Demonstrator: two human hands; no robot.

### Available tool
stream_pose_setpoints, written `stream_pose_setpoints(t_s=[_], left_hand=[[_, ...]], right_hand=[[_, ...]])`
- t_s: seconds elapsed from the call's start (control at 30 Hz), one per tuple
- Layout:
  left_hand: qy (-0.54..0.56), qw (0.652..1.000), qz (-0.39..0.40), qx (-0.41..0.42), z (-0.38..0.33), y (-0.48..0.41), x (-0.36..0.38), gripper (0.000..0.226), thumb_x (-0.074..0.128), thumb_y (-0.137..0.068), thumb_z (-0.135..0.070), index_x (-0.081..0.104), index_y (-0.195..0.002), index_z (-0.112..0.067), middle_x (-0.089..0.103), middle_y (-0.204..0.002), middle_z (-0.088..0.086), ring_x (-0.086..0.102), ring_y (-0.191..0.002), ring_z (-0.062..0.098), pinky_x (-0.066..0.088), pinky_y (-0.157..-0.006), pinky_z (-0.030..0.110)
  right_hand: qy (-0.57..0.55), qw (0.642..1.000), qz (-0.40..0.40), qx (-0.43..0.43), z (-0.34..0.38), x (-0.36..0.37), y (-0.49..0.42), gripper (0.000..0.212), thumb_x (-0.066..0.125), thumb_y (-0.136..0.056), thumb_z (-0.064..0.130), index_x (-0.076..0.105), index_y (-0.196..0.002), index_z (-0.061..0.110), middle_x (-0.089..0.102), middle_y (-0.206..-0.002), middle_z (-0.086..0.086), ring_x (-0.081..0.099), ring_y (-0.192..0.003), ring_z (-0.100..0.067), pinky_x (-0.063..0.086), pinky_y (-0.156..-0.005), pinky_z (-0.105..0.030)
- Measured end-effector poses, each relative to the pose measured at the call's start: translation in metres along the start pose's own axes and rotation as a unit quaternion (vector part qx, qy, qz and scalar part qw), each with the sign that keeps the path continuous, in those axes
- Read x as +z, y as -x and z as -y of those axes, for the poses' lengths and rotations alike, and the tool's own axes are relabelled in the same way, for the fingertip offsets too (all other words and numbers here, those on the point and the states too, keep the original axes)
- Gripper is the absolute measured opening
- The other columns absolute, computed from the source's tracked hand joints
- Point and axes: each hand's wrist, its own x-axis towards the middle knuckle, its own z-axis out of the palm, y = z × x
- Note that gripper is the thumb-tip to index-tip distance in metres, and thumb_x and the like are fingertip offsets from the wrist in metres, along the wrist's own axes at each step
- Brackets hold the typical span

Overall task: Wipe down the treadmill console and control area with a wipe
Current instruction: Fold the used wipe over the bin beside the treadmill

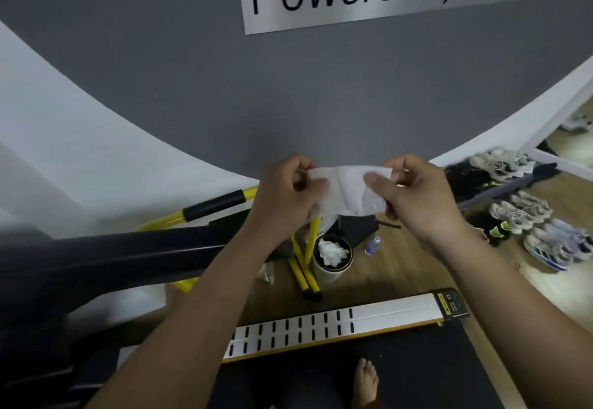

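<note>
Preparation step: left hand [287, 190] and right hand [417, 193] each pinch one end of the wipe [348, 192], stretched between them; next, carry it left and down to the dark treadmill console [112, 254]

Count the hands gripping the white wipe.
2. The left hand pinches the wipe at its left edge; the right hand pinches its right edge. Neither is hidden.
</note>
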Motion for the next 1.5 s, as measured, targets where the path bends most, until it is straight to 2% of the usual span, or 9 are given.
stream_pose_setpoints(t_s=[0.13, 0.27, 0.43, 0.53, 0.67, 0.87, 1.07, 1.27, 1.5], left_hand=[[0.000, 0.999, -0.005, -0.053, 0.020, -0.032, 0.060, 0.007, 0.069, -0.087, -0.020, 0.062, -0.089, -0.022, 0.072, -0.080, -0.004, 0.063, -0.062, 0.006, 0.056, -0.063, 0.031], [0.015, 0.991, -0.051, -0.119, 0.048, -0.066, 0.134, 0.011, 0.071, -0.088, -0.016, 0.065, -0.078, -0.016, 0.067, -0.070, -0.001, 0.060, -0.053, 0.010, 0.053, -0.054, 0.031], [0.032, 0.976, -0.066, -0.203, 0.088, -0.107, 0.215, 0.015, 0.071, -0.088, -0.012, 0.070, -0.076, -0.021, 0.072, -0.075, 0.000, 0.070, -0.067, 0.018, 0.062, -0.069, 0.048], [0.027, 0.969, -0.061, -0.237, 0.108, -0.127, 0.249, 0.026, 0.068, -0.088, -0.004, 0.069, -0.077, -0.027, 0.072, -0.082, -0.001, 0.072, -0.072, 0.018, 0.062, -0.071, 0.043], [0.010, 0.961, -0.052, -0.271, 0.143, -0.154, 0.282, 0.011, 0.071, -0.086, -0.011, 0.068, -0.087, -0.021, 0.073, -0.087, 0.001, 0.072, -0.080, 0.022, 0.061, -0.076, 0.042], [-0.016, 0.949, -0.034, -0.314, 0.242, -0.198, 0.319, 0.013, 0.073, -0.079, -0.023, 0.067, -0.074, -0.033, 0.075, -0.083, -0.002, 0.073, -0.080, 0.022, 0.059, -0.080, 0.050], [-0.023, 0.929, -0.014, -0.368, 0.355, -0.232, 0.357, 0.016, 0.072, -0.084, -0.021, 0.065, -0.075, -0.032, 0.072, -0.086, -0.006, 0.070, -0.086, 0.019, 0.059, -0.081, 0.047], [-0.040, 0.919, 0.004, -0.393, 0.485, -0.254, 0.391, 0.013, 0.070, -0.089, -0.019, 0.071, -0.100, -0.013, 0.069, -0.084, -0.003, 0.069, -0.082, 0.019, 0.060, -0.077, 0.046], [0.035, 0.885, 0.034, -0.464, 0.641, -0.279, 0.427, 0.004, 0.062, -0.094, -0.026, 0.065, -0.095, -0.027, 0.069, -0.099, 0.002, 0.066, -0.099, 0.025, 0.055, -0.086, 0.038]], right_hand=[[-0.021, 0.999, -0.009, 0.043, -0.051, -0.035, -0.035, 0.027, 0.073, -0.085, 0.018, 0.049, -0.080, 0.005, 0.055, -0.059, -0.012, 0.051, -0.045, -0.013, 0.046, -0.049, -0.032], [-0.017, 0.995, 0.033, 0.089, -0.114, -0.070, -0.082, 0.015, 0.070, -0.088, 0.014, 0.057, -0.080, 0.011, 0.068, -0.074, -0.007, 0.064, -0.057, -0.015, 0.055, -0.061, -0.029], [0.009, 0.987, 0.089, 0.131, -0.191, -0.107, -0.135, 0.008, 0.069, -0.088, 0.013, 0.064, -0.092, 0.020, 0.070, -0.086, 0.003, 0.071, -0.071, -0.009, 0.057, -0.071, -0.026], [0.026, 0.981, 0.109, 0.158, -0.231, -0.116, -0.159, 0.014, 0.068, -0.090, 0.017, 0.062, -0.103, 0.016, 0.066, -0.089, 0.008, 0.069, -0.074, -0.008, 0.057, -0.072, -0.022], [0.063, 0.976, 0.095, 0.185, -0.286, -0.114, -0.187, 0.019, 0.071, -0.087, 0.025, 0.062, -0.103, 0.019, 0.065, -0.091, 0.008, 0.065, -0.085, -0.015, 0.056, -0.078, -0.030], [0.074, 0.962, 0.084, 0.250, -0.377, -0.078, -0.231, 0.015, 0.072, -0.085, 0.021, 0.064, -0.097, 0.021, 0.066, -0.088, 0.005, 0.066, -0.086, -0.017, 0.059, -0.078, -0.039], [0.107, 0.943, 0.090, 0.303, -0.484, -0.027, -0.266, 0.012, 0.069, -0.087, 0.018, 0.063, -0.097, 0.017, 0.068, -0.086, 0.001, 0.065, -0.078, -0.012, 0.047, -0.059, -0.017], [0.100, 0.917, 0.101, 0.372, -0.606, 0.034, -0.289, 0.009, 0.070, -0.087, 0.016, 0.065, -0.095, 0.017, 0.068, -0.084, 0.000, 0.068, -0.077, -0.016, 0.058, -0.071, -0.028], [0.104, 0.903, 0.124, 0.397, -0.754, 0.108, -0.330, 0.018, 0.067, -0.088, 0.020, 0.062, -0.104, 0.014, 0.065, -0.092, -0.004, 0.065, -0.082, -0.021, 0.058, -0.073, -0.035]])
